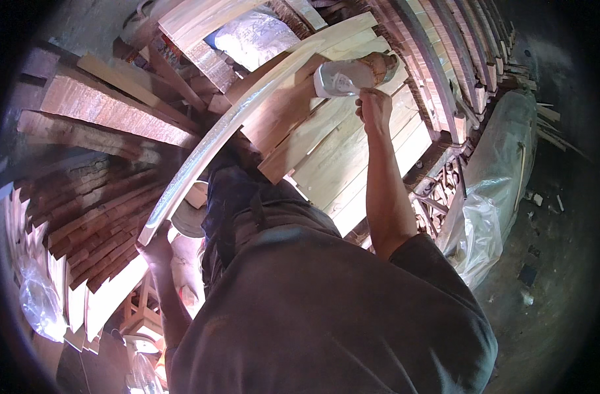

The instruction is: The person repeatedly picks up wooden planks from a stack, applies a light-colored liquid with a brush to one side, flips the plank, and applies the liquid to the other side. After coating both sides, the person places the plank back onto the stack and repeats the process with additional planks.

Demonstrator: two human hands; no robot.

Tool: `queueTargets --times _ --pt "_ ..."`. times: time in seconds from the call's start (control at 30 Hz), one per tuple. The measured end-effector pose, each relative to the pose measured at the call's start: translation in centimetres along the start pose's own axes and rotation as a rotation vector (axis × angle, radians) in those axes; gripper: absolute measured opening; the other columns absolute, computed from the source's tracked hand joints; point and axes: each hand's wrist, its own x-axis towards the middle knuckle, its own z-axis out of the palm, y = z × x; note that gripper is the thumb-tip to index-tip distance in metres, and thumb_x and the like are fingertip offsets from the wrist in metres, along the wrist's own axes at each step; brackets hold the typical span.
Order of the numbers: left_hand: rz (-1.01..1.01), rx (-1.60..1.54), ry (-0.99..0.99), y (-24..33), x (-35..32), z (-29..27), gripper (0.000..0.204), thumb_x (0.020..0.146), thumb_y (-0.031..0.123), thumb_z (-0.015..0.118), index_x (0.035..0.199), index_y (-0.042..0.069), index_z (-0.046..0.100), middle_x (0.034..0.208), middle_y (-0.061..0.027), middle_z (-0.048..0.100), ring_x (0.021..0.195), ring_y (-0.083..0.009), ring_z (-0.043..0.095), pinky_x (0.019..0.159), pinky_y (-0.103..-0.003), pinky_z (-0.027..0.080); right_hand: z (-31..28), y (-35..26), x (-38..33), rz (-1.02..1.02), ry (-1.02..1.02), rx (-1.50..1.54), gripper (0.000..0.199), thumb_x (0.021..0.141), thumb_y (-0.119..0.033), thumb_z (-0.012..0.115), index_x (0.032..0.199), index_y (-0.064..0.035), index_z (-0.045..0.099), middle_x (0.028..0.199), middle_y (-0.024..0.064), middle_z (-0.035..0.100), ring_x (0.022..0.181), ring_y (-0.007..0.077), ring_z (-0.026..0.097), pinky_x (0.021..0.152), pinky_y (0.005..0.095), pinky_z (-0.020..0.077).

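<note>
Now, one left hand at eight o'clock, closed round the end of one long pale plank, smooth, glossy-edged, arcing up to one! One right hand, curled at one o'clock, fingertips by one whitish, rounded container; gripping it? Can't tell. Several flat, smooth boards lie below; one crinkled plastic-wrapped bundle at three.

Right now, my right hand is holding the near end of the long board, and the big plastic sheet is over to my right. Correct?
Wrong hand: the head view shows your left hand holding the near end of the long board. The big plastic sheet is over to your right.
</note>
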Motion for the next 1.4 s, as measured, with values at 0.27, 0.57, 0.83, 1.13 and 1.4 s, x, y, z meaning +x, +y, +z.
queueTargets --times 0.27,0.57,0.83,1.13,1.4 --pt "-0.054 -0.42 -0.041 -8.6 2.6 -3.2 0.035 0.081 0.004 0.076 0.112 -0.001 0.061 0.11 -0.0126 0.067 0.099 -0.0251 0.065 0.09 -0.039 0.053 -1.6 1.3 -2.9 0.345 -0.106 0.843 0.014 0.09 -0.011 0.056 0.093 0.002 0.062 0.066 0.0068 0.054 0.045 0.0179 0.045 0.039 0.0295 0.0304" --pt "-0.092 -0.101 -0.012 -6.3 2.7 -2.8 0.051 0.078 0.003 0.079 0.122 0.002 0.052 0.114 -0.0127 0.065 0.105 -0.0229 0.064 0.095 -0.038 0.051 0.2 -8.1 -1.7 -0.179 -0.272 0.32 0.013 0.087 -0.011 0.065 0.09 0.0008 0.068 0.062 0.0039 0.055 0.046 0.0106 0.044 0.042 0.0256 0.0292" --pt "-0.035 -0.261 -0.055 -7.3 2.4 -2.1 0.046 0.08 0.005 0.078 0.12 -0.004 0.056 0.119 -0.0144 0.065 0.106 -0.0243 0.063 0.092 -0.037 0.051 3.7 -9.6 -4.6 -0.841 -0.058 -0.404 0.013 0.08 -0.014 0.073 0.086 -0.0019 0.075 0.067 0.006 0.068 0.063 0.0103 0.061 0.06 0.0268 0.0491" --pt "-0.21 -1.049 -0.192 -11.6 2.5 -3.7 0.041 0.087 0.011 0.068 0.124 0.003 0.052 0.122 -0.0137 0.062 0.113 -0.0264 0.059 0.1 -0.039 0.046 4.4 -10.5 -5.4 -0.985 -0.097 -0.409 0.011 0.081 -0.013 0.07 0.084 -0.0035 0.075 0.072 0.0097 0.071 0.066 0.0136 0.066 0.061 0.0284 0.0516" --pt "-0.111 -0.672 -0.071 -10.6 2.6 -2.3 0.039 0.087 0.016 0.072 0.12 0.003 0.055 0.122 -0.0143 0.063 0.112 -0.0255 0.06 0.097 -0.039 0.049 2.8 -9.9 1.5 -0.933 0.117 -0.522 0.018 0.081 -0.019 0.073 0.089 -0.0038 0.075 0.074 0.0093 0.072 0.065 0.0156 0.067 0.063 0.0306 0.0529"
